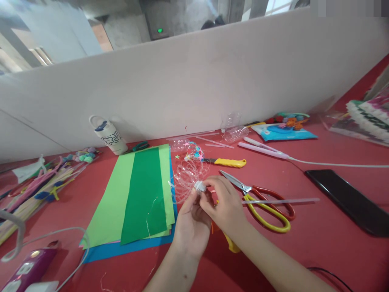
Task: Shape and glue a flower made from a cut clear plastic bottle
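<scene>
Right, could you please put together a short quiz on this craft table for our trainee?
1. What do the left hand and the right hand hold between them? A) a glue stick B) the cut clear bottle C) a pipe cleaner
2. True or false: the scissors lie on the green paper.
3. What colour is the handle of the utility knife?
Key: 1 B. 2 False: they lie on the red table, to the right of the hands. 3 Yellow.
</scene>
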The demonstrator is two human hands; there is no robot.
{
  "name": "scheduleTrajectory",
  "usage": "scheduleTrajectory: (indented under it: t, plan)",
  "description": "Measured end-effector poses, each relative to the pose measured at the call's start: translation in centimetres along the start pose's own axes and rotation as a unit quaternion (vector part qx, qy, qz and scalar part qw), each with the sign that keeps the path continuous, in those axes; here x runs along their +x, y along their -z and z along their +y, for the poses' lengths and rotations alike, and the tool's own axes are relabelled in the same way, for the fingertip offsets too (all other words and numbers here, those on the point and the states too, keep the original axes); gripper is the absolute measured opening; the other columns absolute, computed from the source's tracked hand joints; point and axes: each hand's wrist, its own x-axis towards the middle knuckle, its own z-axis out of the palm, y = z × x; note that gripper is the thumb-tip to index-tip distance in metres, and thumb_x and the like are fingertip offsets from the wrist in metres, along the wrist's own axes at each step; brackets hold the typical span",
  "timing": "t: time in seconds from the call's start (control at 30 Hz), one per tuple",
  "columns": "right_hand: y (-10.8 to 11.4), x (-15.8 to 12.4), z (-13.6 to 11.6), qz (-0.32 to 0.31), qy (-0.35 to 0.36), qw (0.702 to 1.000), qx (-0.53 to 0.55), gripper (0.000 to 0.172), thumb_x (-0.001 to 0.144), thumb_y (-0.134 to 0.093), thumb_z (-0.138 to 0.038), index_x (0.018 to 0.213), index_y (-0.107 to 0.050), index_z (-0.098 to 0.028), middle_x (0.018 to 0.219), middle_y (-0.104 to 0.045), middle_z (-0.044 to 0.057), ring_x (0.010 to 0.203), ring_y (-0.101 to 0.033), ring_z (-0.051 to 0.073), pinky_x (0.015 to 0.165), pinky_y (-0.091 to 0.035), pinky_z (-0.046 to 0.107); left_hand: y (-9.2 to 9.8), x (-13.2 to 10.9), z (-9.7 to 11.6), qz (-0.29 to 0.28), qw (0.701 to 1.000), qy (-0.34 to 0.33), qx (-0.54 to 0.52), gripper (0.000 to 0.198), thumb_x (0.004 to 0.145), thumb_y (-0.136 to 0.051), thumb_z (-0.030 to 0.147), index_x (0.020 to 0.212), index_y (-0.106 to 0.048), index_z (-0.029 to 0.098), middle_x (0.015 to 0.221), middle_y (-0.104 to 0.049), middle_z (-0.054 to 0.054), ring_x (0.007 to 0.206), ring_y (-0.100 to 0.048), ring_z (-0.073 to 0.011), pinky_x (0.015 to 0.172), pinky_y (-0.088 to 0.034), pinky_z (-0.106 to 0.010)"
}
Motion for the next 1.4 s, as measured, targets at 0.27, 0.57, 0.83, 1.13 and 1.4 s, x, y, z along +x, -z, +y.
scheduleTrajectory:
  t: [0.27, 0.57, 0.83, 1.13, 1.4]
  plan:
    - [0.5, 3.7, -0.6, 0.02, 0.039, 0.999, 0.005, 0.02, 0.073, -0.054, -0.009, 0.089, -0.052, -0.02, 0.087, -0.061, 0.006, 0.083, -0.057, 0.021, 0.075, -0.049, 0.036, -4.3, -1.0, 1.5, 0.006, 1.0, -0.021, -0.004, 0.024, 0.088, -0.049, 0.015, 0.073, -0.066, 0.01, 0.066, -0.067, -0.003, 0.059, -0.064, -0.0095, 0.056, -0.05, -0.017]
    - [0.7, 6.6, -1.3, 0.047, 0.036, 0.998, 0.014, 0.02, 0.074, -0.054, -0.011, 0.09, -0.052, -0.022, 0.087, -0.06, 0.004, 0.083, -0.057, 0.021, 0.073, -0.049, 0.036, -6.8, -0.9, 2.5, -0.006, 0.999, -0.032, -0.012, 0.015, 0.085, -0.055, 0.018, 0.078, -0.066, 0.01, 0.07, -0.066, -0.004, 0.064, -0.064, -0.011, 0.061, -0.051, -0.019]
    - [0.2, 6.4, -0.9, 0.003, 0.023, 1.0, 0.018, 0.017, 0.074, -0.052, -0.012, 0.088, -0.051, -0.022, 0.085, -0.061, 0.004, 0.08, -0.059, 0.021, 0.07, -0.049, 0.035, -6.2, -0.3, 2.8, 0.023, 0.999, -0.026, -0.006, 0.017, 0.086, -0.052, 0.016, 0.078, -0.065, 0.01, 0.072, -0.066, -0.005, 0.066, -0.064, -0.0119, 0.063, -0.05, -0.021]
    - [0.1, 6.0, -0.1, -0.029, 0.018, 0.999, 0.02, 0.018, 0.074, -0.051, -0.01, 0.088, -0.051, -0.021, 0.086, -0.06, 0.006, 0.081, -0.056, 0.021, 0.071, -0.048, 0.036, -5.7, 0.3, 2.6, 0.038, 0.999, -0.023, -0.005, 0.016, 0.086, -0.051, 0.015, 0.08, -0.066, 0.009, 0.073, -0.066, -0.005, 0.066, -0.063, -0.0118, 0.061, -0.05, -0.021]
    - [0.2, 6.1, -0.4, -0.023, 0.013, 0.999, 0.021, 0.019, 0.072, -0.052, -0.009, 0.087, -0.051, -0.021, 0.088, -0.061, 0.006, 0.083, -0.057, 0.021, 0.074, -0.049, 0.036, -5.7, 0.3, 2.5, 0.015, 0.999, -0.031, -0.003, 0.02, 0.087, -0.049, 0.015, 0.078, -0.066, 0.009, 0.072, -0.066, -0.006, 0.063, -0.063, -0.0117, 0.06, -0.051, -0.021]
